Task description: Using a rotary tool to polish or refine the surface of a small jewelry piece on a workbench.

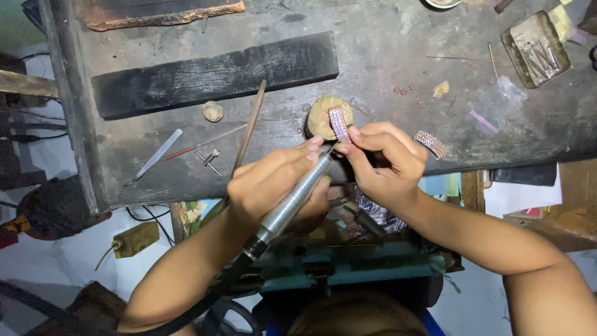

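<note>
Clearly the head view shows fine tool work under way: the left hand [273,183] is closed around a metal rotary handpiece [295,199], its tip aimed at a beaded band [339,122] that the right hand [382,158] pinches between thumb and fingers. The band lies against a tan peg [322,117] at the near edge of the dark worktop [385,56], so the peg seems to serve as the rest for the job. I judge the step to be working along the band's studded face; the next move would call for a steady tip, light pressure, and small turns of the band on the peg without slipping. A second band [431,144] sits right of the peg, just beside the right hand. Left of the peg lie a thin rod [249,127], a flat blade [158,154] and a small lump [212,111]; far right of it, a tray of bits [536,48]. The tool's very tip is hidden by the fingers, so contact with the band cannot be told. Its hose runs out of frame, and things under the worktop are too dim to make out.
</note>
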